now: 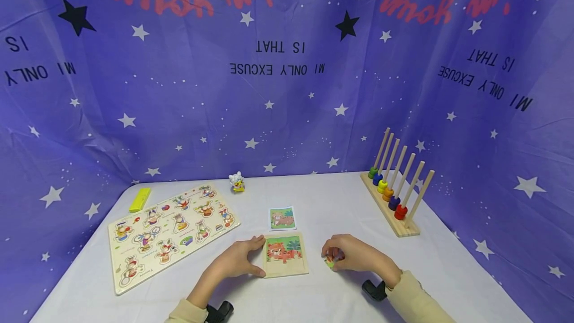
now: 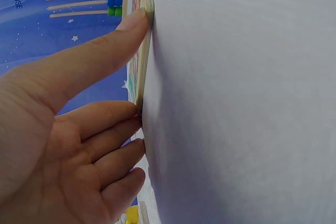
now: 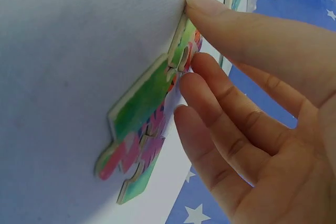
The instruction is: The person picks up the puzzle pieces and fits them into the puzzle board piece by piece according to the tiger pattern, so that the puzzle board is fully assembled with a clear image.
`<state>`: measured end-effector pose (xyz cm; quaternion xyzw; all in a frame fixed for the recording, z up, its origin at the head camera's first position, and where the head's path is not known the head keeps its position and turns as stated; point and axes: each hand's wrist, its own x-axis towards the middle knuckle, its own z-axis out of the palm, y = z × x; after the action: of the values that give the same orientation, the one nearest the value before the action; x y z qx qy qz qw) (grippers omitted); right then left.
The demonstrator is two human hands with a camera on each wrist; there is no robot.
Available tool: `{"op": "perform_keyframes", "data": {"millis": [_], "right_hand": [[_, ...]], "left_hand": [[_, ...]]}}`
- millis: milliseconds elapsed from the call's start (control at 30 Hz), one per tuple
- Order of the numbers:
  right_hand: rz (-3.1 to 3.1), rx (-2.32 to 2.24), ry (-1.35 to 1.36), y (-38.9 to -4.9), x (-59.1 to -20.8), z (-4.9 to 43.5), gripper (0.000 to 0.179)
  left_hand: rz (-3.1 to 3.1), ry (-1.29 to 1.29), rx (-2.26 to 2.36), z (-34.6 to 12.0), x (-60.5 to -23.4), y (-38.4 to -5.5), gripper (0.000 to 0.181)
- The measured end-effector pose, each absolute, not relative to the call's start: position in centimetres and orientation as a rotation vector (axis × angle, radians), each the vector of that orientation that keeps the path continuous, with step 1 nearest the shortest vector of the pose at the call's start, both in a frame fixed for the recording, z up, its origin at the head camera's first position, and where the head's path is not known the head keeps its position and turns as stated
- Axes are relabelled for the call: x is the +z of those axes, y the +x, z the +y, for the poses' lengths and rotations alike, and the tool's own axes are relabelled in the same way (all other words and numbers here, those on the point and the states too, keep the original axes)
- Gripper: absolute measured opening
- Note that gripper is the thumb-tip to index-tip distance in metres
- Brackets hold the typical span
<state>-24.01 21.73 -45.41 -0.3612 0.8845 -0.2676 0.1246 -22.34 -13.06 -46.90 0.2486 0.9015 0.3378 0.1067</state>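
Note:
A square wooden puzzle board (image 1: 285, 267) lies flat, its picture of a red cat partly filled in. My left hand (image 1: 237, 259) is at its left side; in the left wrist view the thumb (image 2: 132, 20) rests on the board's edge and the other fingertips touch lower along it. To the right of the board my right hand (image 1: 354, 253) pinches a green and orange puzzle piece (image 3: 182, 38) between thumb and fingers, low over the cloth. More puzzle pieces (image 3: 142, 103), green, pink and purple, lie beside it under the hand, mostly hidden from the head view.
Just behind the board lies a picture card (image 1: 282, 218). A large peg puzzle (image 1: 175, 233) and a yellow block (image 1: 140, 199) are at left. A small white and yellow figure (image 1: 236, 182) stands at the back. A wooden rack with upright pegs and beads (image 1: 390, 203) stands at right.

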Motion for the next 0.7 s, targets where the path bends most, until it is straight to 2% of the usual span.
{"op": "perform_keyframes", "data": {"millis": [367,700], "right_hand": [[2.541,-0.839,-1.022,-24.18,-45.41,21.65,0.039],[2.562,-0.834,-0.981,-24.42,-45.85,21.64,0.037]], "left_hand": [[2.64,0.729,1.01,-12.97,-46.79,-22.19,0.087],[2.651,0.736,0.999,-13.0,-46.82,-22.14,0.088]]}}
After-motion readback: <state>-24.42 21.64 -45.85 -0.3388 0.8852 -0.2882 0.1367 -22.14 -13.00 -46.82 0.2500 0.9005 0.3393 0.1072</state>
